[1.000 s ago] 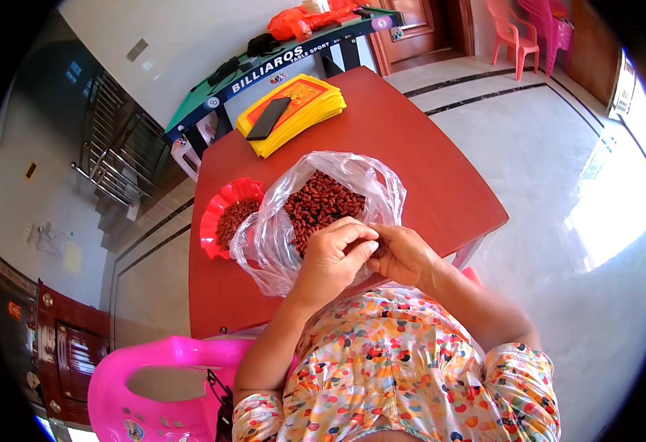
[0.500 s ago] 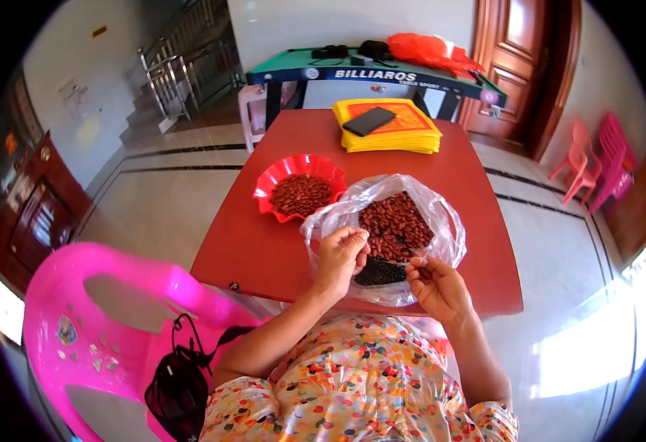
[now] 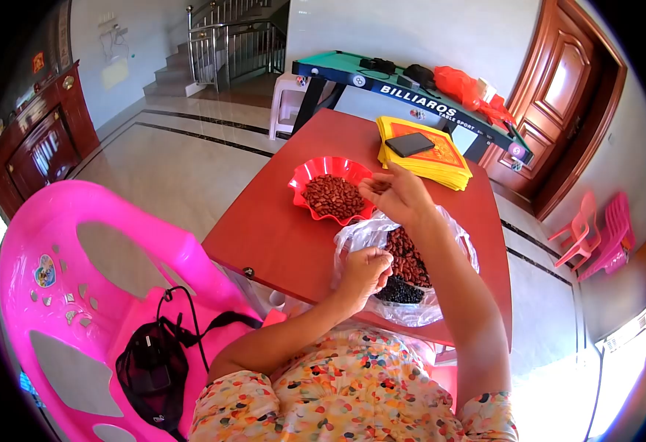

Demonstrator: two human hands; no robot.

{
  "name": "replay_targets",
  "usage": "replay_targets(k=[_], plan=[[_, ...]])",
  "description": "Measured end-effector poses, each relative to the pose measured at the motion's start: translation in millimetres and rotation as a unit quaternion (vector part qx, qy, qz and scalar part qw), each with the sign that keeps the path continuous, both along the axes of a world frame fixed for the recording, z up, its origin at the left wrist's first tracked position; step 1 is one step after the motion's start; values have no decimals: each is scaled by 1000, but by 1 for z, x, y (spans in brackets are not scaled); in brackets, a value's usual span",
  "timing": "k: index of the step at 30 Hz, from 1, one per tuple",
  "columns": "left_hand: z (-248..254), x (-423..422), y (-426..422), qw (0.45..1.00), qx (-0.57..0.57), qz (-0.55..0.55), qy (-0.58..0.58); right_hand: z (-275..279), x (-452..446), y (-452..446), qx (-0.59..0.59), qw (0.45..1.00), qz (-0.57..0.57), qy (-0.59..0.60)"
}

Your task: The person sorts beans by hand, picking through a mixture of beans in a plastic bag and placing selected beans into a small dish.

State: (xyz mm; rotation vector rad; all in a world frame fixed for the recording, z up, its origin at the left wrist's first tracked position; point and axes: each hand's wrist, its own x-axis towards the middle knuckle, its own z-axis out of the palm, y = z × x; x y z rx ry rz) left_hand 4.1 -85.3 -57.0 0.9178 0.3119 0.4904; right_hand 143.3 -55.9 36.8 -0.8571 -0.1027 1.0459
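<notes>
My right hand (image 3: 396, 193) reaches over the right rim of the red scalloped bowl (image 3: 304, 173), its fingers curled apart, with a few red beans at the fingertips. Red beans (image 3: 332, 196) lie in the bowl. My left hand (image 3: 367, 274) is closed in a pinch at the near left of the clear plastic bag (image 3: 352, 236); what it holds, if anything, is hidden. Inside the open bag are red beans (image 3: 408, 259) and, nearer to me, black ones (image 3: 400, 292). My right forearm passes over the bag and hides part of it.
The red table (image 3: 264, 221) bears a yellow paper stack (image 3: 441, 156) with a black phone (image 3: 410, 144) on it. A billiards table (image 3: 404, 92) stands behind. A pink chair (image 3: 168, 250) holding a black mesh bag (image 3: 152, 372) is at the left.
My right hand has moved from the plastic bag up to the red bowl. My left hand stays near the bag. The view has swung, so the table sits differently in it.
</notes>
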Motion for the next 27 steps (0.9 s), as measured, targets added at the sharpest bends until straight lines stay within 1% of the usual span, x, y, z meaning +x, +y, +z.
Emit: replay_targets(k=[2, 3, 4, 6, 7, 9, 10, 12, 13, 15, 16, 17, 19, 21, 23, 24, 26, 27], plan=[[-1, -2, 2, 1000, -3, -12, -15, 1, -7, 17, -65, 990, 59, -113], [-1, -3, 2, 1000, -4, -9, -16, 1, -9, 19, -67, 989, 63, -114], [-2, -4, 2, 1000, -5, -11, -18, 0, -10, 19, -99, 968, 82, -215], [-1, -4, 1, 1000, -5, -14, -19, -7, -6, 19, -154, 895, 98, -406], [-2, -4, 1, 1000, -7, -12, -22, -14, 0, 17, -156, 893, 100, -409], [-3, -3, 0, 999, -11, -23, -24, -22, 5, 12, -133, 835, 212, -490], [-3, -2, -2, 999, -13, -19, -26, -24, 1, 9, -133, 833, 216, -492], [-5, -1, -6, 999, -3, -27, -23, -27, -11, 1, -155, 701, 168, -676], [-6, -1, -8, 999, -3, -23, -23, -27, -18, 0, -152, 700, 171, -676], [-8, 0, -10, 999, -2, -27, -27, -26, -31, 0, -155, 591, 196, -767], [-9, 1, -9, 999, 2, -35, -30, -33, -32, 4, -162, 550, 186, -798], [-9, 0, -10, 999, 4, -35, -29, -38, -36, 7, -160, 550, 185, -798], [-5, -2, -10, 999, -8, -28, -22, -43, -44, 11, -193, 465, 129, -854], [-5, -2, -9, 999, 13, -27, -23, -46, -50, 17, -214, 466, 126, -849], [-6, -2, -9, 999, 30, -26, -24, -52, -52, 24, -245, 443, 87, -858], [-8, -1, -8, 999, 24, -29, -21, -55, -50, 25, -245, 443, 87, -858], [-10, 0, -8, 999, 17, -33, -18, -59, -47, 25, -166, 388, 68, -904], [-11, 2, -10, 1000, 11, -14, -24, -60, -48, 24, -166, 388, 68, -904]])
